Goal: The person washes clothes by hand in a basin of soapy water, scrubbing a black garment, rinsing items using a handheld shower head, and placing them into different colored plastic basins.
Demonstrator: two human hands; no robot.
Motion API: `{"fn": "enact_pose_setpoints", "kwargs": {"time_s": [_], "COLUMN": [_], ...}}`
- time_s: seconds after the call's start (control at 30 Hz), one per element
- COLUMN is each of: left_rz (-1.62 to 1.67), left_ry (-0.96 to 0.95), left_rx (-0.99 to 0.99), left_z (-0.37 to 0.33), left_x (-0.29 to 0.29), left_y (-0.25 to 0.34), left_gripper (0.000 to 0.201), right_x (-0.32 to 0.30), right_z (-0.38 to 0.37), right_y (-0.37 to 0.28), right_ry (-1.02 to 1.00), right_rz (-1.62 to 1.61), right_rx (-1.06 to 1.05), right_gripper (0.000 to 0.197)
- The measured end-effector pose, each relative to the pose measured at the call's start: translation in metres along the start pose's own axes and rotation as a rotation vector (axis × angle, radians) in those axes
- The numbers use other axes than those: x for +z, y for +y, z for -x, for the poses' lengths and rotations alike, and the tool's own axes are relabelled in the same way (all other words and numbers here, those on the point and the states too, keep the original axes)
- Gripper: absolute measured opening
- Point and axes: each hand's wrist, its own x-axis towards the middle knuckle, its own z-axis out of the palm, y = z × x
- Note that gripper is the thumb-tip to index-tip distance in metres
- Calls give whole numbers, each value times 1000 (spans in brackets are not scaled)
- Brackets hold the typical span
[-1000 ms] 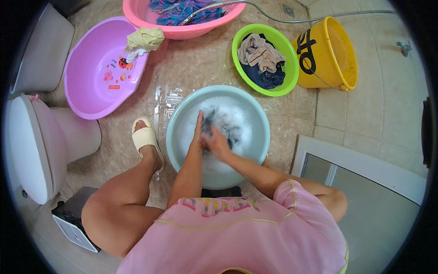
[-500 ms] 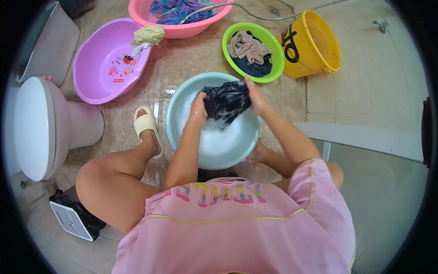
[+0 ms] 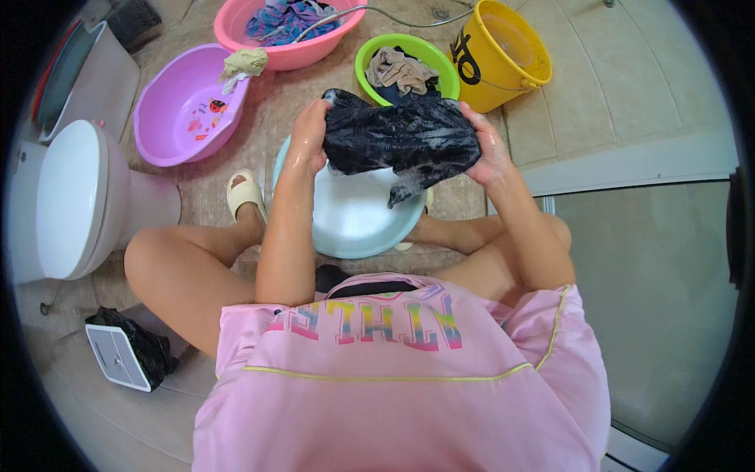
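A wet black garment [image 3: 397, 138] with suds on it is stretched sideways between my two hands. Its exact kind I cannot make out. My left hand [image 3: 309, 132] is closed on its left end, and my right hand [image 3: 489, 148] grips the right end. One loose corner hangs down near the middle. Below the cloth stands a light blue basin [image 3: 346, 244] with whitish soapy water, partly hidden by the garment. Just beyond the cloth, a green basin [image 3: 452, 75] holds beige and dark clothes [image 3: 403, 69].
Back left are a purple basin [image 3: 149, 122] with a pale cloth [image 3: 245, 61] over its rim and a pink basin [image 3: 311, 55] holding blue-purple laundry. A hose [image 3: 393, 17] crosses to a yellow bucket [image 3: 491, 71]. A toilet [image 3: 75, 200] and small bin [image 3: 118, 358] stand left.
Both hands have risen from the basin and moved apart. The black garment, bunched before, is now spread wide between them. The view has shifted slightly.
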Motion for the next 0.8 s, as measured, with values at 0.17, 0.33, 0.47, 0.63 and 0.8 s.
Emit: {"fn": "enact_pose_setpoints", "kwargs": {"time_s": [0.17,0.33,0.47,0.63,0.8], "left_rz": [133,195,-13,-674,338], "left_ry": [-8,-96,-82,111,42], "left_rx": [-191,-213,-75,237,-235], "left_z": [3,0,-6,-24,-28], "left_x": [4,-4,-7,-30,-23], "left_y": [-4,-6,-10,-31,-76], "left_gripper": [18,20,17,16,13], "right_x": [-15,-21,-14,-14,-20], "right_z": [9,5,8,14,0], "right_y": [11,8,12,37,76], "right_ry": [-109,-154,-60,-182,-71], "right_rz": [-141,-190,-136,1603,2349], "right_rx": [-27,24,-36,-321,-133], "right_gripper": [35,35,33,24,22]}}
